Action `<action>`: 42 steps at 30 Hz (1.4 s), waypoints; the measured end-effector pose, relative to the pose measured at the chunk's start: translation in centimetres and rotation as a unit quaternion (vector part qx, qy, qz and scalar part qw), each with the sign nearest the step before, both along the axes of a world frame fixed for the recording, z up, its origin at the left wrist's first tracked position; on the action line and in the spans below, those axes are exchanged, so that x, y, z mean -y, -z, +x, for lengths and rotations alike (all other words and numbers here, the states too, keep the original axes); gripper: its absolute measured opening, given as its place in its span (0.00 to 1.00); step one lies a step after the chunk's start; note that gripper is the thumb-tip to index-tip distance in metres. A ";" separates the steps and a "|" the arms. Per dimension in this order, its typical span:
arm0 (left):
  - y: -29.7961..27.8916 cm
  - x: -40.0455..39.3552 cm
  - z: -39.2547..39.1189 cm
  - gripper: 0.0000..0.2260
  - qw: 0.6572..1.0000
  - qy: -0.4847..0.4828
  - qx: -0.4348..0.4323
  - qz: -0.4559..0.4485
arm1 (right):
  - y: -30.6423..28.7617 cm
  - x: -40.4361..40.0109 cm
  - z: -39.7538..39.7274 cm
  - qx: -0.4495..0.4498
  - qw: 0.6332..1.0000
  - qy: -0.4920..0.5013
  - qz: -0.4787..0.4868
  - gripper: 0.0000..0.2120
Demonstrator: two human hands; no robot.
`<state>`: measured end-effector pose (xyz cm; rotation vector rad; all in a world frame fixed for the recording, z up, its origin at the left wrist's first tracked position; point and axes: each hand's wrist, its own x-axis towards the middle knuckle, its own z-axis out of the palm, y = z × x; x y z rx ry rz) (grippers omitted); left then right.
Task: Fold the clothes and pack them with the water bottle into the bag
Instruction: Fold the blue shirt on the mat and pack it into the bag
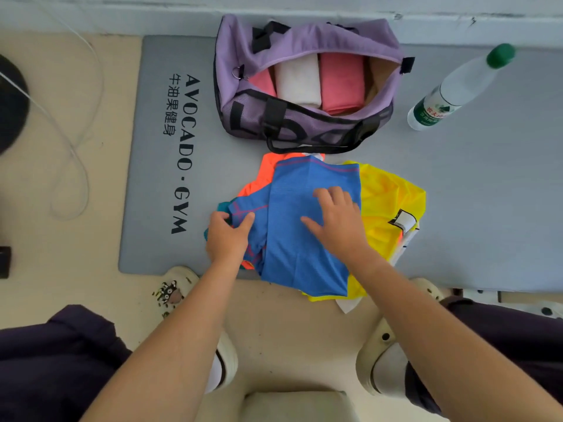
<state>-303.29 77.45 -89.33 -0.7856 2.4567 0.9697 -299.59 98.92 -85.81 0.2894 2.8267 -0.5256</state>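
A blue shirt [292, 254] lies partly folded on top of a pile with a yellow garment [387, 202] and an orange one [268, 166]. My left hand [227, 236] pinches the blue shirt's left sleeve. My right hand [335, 220] presses flat on the shirt's middle, fingers straight. Behind the pile, the purple duffel bag [304, 38] stands unzipped, holding folded pink and white clothes [298, 80]. A clear water bottle [457, 89] with a green cap stands on the mat to the right of the bag.
Everything sits on a grey gym mat [158, 178] against a wall. A white cable [76, 147] loops on the beige floor at left beside a dark round object [12, 102]. My feet in white clogs [384, 360] are at the mat's near edge.
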 end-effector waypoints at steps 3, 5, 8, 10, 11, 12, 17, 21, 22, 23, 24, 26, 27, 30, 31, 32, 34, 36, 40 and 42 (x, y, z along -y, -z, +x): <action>0.5 1.0 0.0 0.16 0.987 -0.070 0.098 0.107 | 1.1 3.7 1.6 0.101 0.992 -0.070 0.019 0.39; 0.6 1.5 0.1 0.10 0.970 -0.093 0.109 0.195 | 2.1 4.4 2.4 0.122 0.988 -0.077 0.049 0.42; -0.1 1.8 0.0 0.06 0.963 -0.093 0.086 0.236 | 2.8 4.5 2.5 0.112 0.989 -0.075 0.063 0.42; -0.6 1.7 -0.1 0.05 0.974 -0.061 0.061 0.211 | 2.8 4.3 2.3 0.110 0.990 -0.074 0.056 0.42; -0.9 1.7 -0.1 0.07 0.983 -0.037 0.042 0.177 | 2.8 4.2 2.3 0.111 0.990 -0.075 0.053 0.42; -1.2 1.6 -0.1 0.09 0.990 -0.013 0.018 0.138 | 2.7 4.1 2.2 0.112 0.990 -0.076 0.049 0.42; -2.1 1.8 1.0 0.17 0.980 0.179 -0.089 -0.023 | 2.5 4.0 2.2 0.120 0.989 -0.080 0.046 0.42; -2.4 2.1 2.0 0.11 0.971 0.192 -0.124 -0.077 | 2.4 3.9 2.0 0.126 0.988 -0.084 0.037 0.42; -2.4 2.0 2.1 0.10 0.974 0.186 -0.116 -0.065 | 2.4 3.8 2.0 0.128 0.987 -0.085 0.035 0.42; -2.4 1.8 2.1 0.11 0.980 0.168 -0.102 -0.040 | 2.4 3.7 2.0 0.129 0.987 -0.086 0.035 0.42; -2.4 1.7 1.9 0.11 0.989 0.127 -0.078 0.000 | 2.4 3.7 2.0 0.128 0.987 -0.088 0.036 0.42; -2.7 1.4 1.0 0.11 0.994 0.002 -0.009 0.109 | 2.5 3.6 2.1 0.123 0.988 -0.090 0.038 0.42; -2.7 1.2 0.6 0.10 0.986 -0.050 0.023 0.156 | 2.5 3.6 2.1 0.122 0.988 -0.090 0.038 0.42; -2.6 1.1 -0.5 0.09 0.973 -0.093 0.056 0.204 | 2.7 3.6 2.2 0.120 0.988 -0.087 0.035 0.42; -2.5 1.1 -0.7 0.09 0.972 -0.098 0.057 0.206 | 2.7 3.6 2.2 0.119 0.988 -0.087 0.035 0.42; -2.2 1.2 -0.9 0.09 0.972 -0.102 0.058 0.203 | 2.7 3.6 2.2 0.117 0.989 -0.088 0.033 0.42; -1.9 1.2 -1.1 0.08 0.974 -0.101 0.068 0.192 | 2.8 3.5 2.2 0.115 0.989 -0.089 0.030 0.42; -1.9 1.1 -1.3 0.09 0.968 -0.096 0.106 0.207 | 2.8 3.5 2.3 0.115 0.989 -0.087 0.028 0.42; -2.0 1.4 -1.3 0.16 0.950 -0.063 0.202 0.228 | 2.8 3.4 2.3 0.107 0.990 -0.088 0.028 0.42; -2.0 1.6 -1.0 0.08 0.947 -0.058 0.189 0.253 | 2.7 3.4 2.3 0.104 0.990 -0.089 0.024 0.42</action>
